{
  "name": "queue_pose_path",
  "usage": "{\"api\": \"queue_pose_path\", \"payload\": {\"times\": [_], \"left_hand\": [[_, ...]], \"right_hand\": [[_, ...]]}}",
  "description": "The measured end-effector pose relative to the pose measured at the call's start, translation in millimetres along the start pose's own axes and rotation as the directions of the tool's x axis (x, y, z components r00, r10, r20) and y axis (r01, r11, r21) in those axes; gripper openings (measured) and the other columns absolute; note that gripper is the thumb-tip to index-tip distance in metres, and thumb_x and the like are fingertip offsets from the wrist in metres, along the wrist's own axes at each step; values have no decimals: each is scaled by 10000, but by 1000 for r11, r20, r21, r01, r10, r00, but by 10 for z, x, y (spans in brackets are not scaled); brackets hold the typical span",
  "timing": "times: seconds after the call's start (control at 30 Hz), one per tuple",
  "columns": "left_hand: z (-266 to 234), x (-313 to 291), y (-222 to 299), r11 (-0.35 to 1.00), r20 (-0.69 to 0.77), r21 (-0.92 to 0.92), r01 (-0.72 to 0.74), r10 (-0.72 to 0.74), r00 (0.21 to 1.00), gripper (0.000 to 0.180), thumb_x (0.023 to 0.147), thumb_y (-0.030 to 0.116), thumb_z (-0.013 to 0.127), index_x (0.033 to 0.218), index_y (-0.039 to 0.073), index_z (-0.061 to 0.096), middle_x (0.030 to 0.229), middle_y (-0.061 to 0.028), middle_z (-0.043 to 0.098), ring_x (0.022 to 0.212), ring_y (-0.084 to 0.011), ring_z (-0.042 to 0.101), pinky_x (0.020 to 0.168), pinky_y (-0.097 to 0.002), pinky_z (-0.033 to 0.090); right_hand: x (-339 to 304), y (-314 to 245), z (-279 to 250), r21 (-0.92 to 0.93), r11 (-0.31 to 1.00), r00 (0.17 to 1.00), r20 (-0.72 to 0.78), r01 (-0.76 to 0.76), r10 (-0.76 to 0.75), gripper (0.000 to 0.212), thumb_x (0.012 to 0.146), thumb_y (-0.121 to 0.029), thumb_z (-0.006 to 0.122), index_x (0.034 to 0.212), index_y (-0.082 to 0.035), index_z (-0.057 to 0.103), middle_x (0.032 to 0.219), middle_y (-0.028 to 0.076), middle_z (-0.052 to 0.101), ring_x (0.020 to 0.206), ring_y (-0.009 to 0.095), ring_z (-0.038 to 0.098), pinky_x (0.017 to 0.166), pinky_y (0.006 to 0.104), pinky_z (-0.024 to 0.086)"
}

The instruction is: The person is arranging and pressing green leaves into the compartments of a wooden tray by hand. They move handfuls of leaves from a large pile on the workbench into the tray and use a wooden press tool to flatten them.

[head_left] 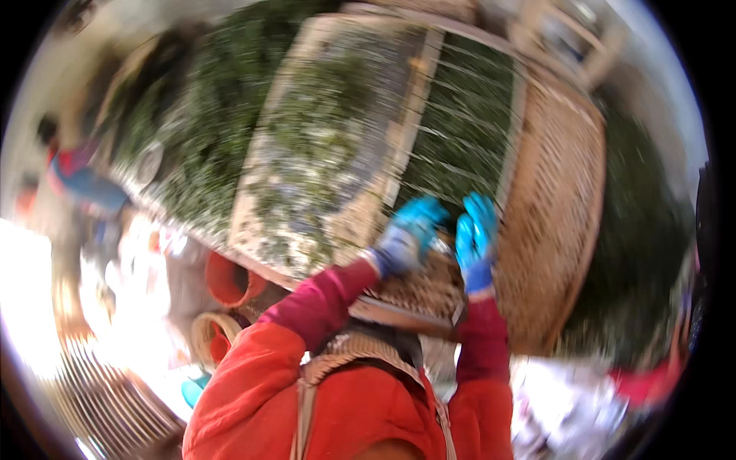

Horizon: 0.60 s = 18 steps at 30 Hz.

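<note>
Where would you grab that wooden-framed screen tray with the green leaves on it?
Probably by the near end rail of the wooden-framed screen tray, coming from the person's side. The frame is the only rigid part; the mesh holds loose green leaves. The left hand and right hand are already nearby.

Both arms come up from the lower edge in loose red sleeves, each ending in a darker maroon cuff at the wrist. The left forearm runs up and to the right; the right forearm rises almost straight. Both hands wear blue gloves and are held close together, just apart, near the middle of the view. The left hand (410, 234) is turned with its back up, its fingers (426, 210) curled forward and bunched. The right hand (476, 239) stands more upright, edge-on, its fingers (481, 207) stretched upward and slightly bent. Motion blur hides whether either hand grips anything.
</note>
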<state>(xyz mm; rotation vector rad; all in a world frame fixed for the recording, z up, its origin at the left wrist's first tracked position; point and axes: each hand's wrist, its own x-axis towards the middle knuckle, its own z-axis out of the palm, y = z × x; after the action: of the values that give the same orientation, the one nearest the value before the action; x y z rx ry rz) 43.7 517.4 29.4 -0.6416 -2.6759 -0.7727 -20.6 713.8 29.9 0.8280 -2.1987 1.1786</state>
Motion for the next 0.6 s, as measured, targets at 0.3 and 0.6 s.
{"api": "queue_pose_path", "payload": {"times": [0.3,0.6], "left_hand": [[-226,-200,-416,821,23,-570,-41,66,998,417,1007,343,618,1330,79,626,1476,-145,558,1454,-324,429,1232,-494,316],[-2816,-2023,-3488,468,14,313,827,-872,489,1168,808,561,802,1680,279,79,1730,-177,121,1566,-468,163,1233,-632,199]], "right_hand": [[-78,-122,300,-285,957,938,343,51,52,420,1091,-219,439,1403,31,566,1501,219,532,1433,415,433,1187,550,321],[185,-398,525,-373,910,948,312,181,-61,383,1105,-204,432,1330,44,619,1357,243,624,1315,465,537,1111,595,412]]}}
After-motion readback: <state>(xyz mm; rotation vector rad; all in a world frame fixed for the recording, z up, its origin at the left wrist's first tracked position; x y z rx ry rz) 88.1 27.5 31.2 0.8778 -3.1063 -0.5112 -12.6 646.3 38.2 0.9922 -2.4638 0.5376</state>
